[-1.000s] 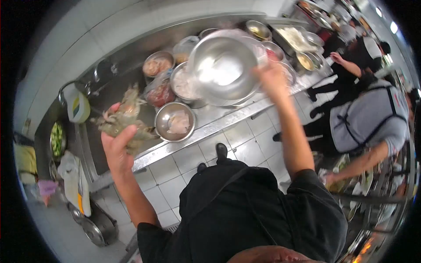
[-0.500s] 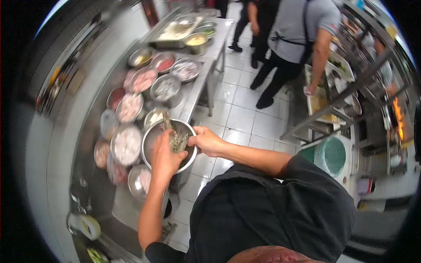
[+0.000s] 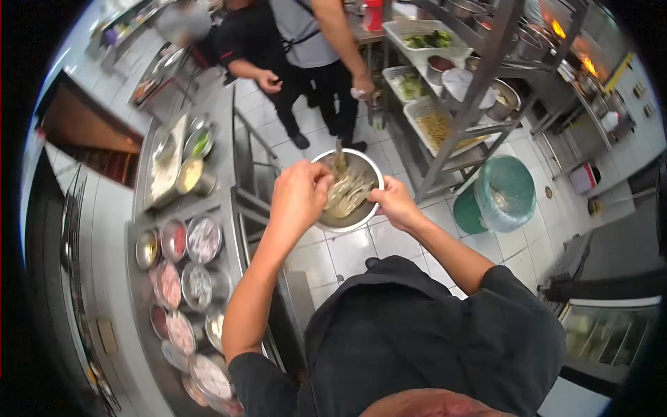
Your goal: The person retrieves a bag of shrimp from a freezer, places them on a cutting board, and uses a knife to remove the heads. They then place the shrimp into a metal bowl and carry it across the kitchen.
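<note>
A round steel bowl [image 3: 358,221] is held up over the tiled floor, in front of my body. Greyish shrimp-like pieces [image 3: 346,194] lie inside it, with one end sticking up near the far rim. My right hand [image 3: 397,203] grips the bowl's right rim, thumb on the inner side. At the bowl's left side is my left hand [image 3: 300,194], its fingers bent together over the rim beside the pieces; whether they pinch the bowl or a piece is hidden.
Steel bowls of food [image 3: 182,332] crowd the counter [image 3: 226,229] at left. Two people [image 3: 306,62] stand ahead. A metal rack [image 3: 451,111] holds food trays at right, near a green lined bin [image 3: 506,191]. Flames [image 3: 589,66] burn at the far right.
The view has turned to the right, away from the counter. Both hands and the bowl have moved off the counter's edge and are now over the floor.
</note>
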`<state>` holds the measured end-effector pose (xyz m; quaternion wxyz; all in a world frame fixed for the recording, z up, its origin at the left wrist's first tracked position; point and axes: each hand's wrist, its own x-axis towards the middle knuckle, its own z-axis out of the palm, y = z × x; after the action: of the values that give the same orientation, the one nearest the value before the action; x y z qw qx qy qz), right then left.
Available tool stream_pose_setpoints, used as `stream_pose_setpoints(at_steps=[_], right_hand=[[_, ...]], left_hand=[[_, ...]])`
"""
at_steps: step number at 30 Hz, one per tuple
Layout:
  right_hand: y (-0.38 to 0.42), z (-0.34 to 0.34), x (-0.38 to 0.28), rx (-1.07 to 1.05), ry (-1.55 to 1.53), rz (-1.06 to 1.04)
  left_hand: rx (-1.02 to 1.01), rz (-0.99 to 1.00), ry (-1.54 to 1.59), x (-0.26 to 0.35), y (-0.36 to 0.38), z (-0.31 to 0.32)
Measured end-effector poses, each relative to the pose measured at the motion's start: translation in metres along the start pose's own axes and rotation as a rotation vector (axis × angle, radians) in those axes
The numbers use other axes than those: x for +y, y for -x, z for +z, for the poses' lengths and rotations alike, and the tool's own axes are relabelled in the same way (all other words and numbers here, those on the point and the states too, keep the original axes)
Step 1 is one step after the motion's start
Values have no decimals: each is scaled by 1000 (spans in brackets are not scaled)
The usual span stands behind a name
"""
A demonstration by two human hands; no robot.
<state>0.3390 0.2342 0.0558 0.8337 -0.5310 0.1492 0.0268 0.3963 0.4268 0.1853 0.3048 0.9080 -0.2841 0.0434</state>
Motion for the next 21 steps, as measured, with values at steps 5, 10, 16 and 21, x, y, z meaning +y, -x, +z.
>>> stream_pose_setpoints(at_steps=[5,10,16,21], right_hand=[[-44,-81,-47,320,-57,-98],[-79,-97,-73,500,-157,-168],[-127,-94,-84,642,-227,-275],[-140,-81,-84,788,-362,-412]], left_hand=[[-163,160,121,11,-126,47],[-208,293,209,-10,-223,82],[-306,333,300,-19,-333,86],[-527,460,290,-8,-402,110]])
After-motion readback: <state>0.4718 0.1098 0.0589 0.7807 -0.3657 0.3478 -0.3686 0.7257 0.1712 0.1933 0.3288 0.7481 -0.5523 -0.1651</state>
